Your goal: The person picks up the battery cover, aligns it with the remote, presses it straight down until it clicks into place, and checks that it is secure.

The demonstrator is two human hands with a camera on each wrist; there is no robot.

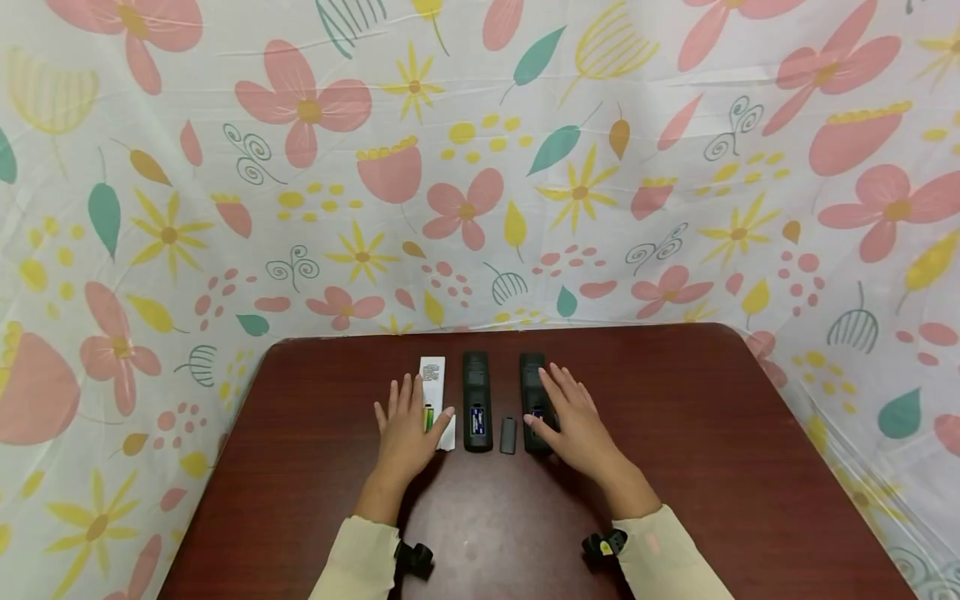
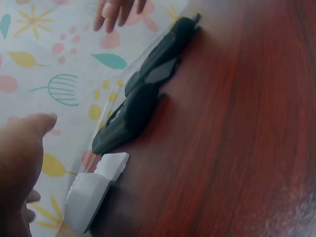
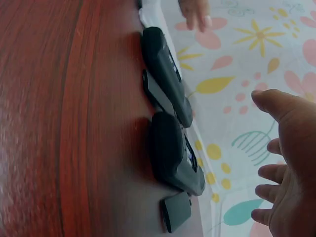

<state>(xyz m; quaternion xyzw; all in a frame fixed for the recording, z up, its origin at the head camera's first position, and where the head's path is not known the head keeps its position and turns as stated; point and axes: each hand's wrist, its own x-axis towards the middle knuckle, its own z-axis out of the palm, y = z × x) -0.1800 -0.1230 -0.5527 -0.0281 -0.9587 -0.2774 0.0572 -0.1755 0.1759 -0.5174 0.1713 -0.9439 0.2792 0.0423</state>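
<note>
My left hand (image 1: 408, 429) is held over a white remote control (image 1: 432, 371) lying face down, fingers straight and holding nothing. A battery shows in its uncovered compartment, partly hidden by the hand. Beside it is a small white battery cover (image 2: 117, 165). In the middle lies a black remote (image 1: 477, 371), its open compartment holding blue batteries (image 1: 477, 419). A dark battery cover (image 1: 507, 435) lies to its right. My right hand (image 1: 581, 429), fingers extended and empty, is above a second black remote (image 1: 532, 375). Another dark cover (image 3: 177, 211), hidden in the head view, lies beside that remote.
The remotes lie in a row near the far edge of a dark reddish-brown table (image 1: 337, 383). A flower-patterned cloth (image 1: 480, 125) hangs behind and around it. Each wrist wears a small black camera (image 1: 415, 560).
</note>
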